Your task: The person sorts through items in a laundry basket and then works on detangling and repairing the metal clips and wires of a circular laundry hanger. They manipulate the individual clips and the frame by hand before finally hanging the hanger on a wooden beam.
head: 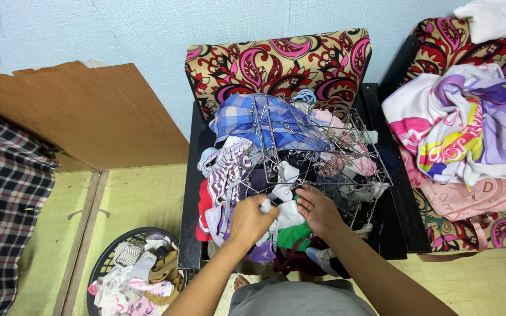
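Observation:
A metal clip drying rack (pixel 317 149) lies on a patterned armchair (pixel 276 61), heaped with small clothes. A blue plaid garment (pixel 247 120) covers its far left part. My left hand (pixel 252 219) grips a small white cloth (pixel 285 215) at the rack's near edge. My right hand (pixel 318 209) touches the same white cloth from the right, fingers curled around it. A green garment (pixel 291 236) lies just below both hands.
A dark round basket (pixel 103 266) with folded small clothes stands on the floor at lower left. A second patterned chair (pixel 475 41) on the right holds a colourful cloth pile (pixel 461 126). A wooden board (pixel 83 111) leans at left, beside plaid fabric (pixel 4 199).

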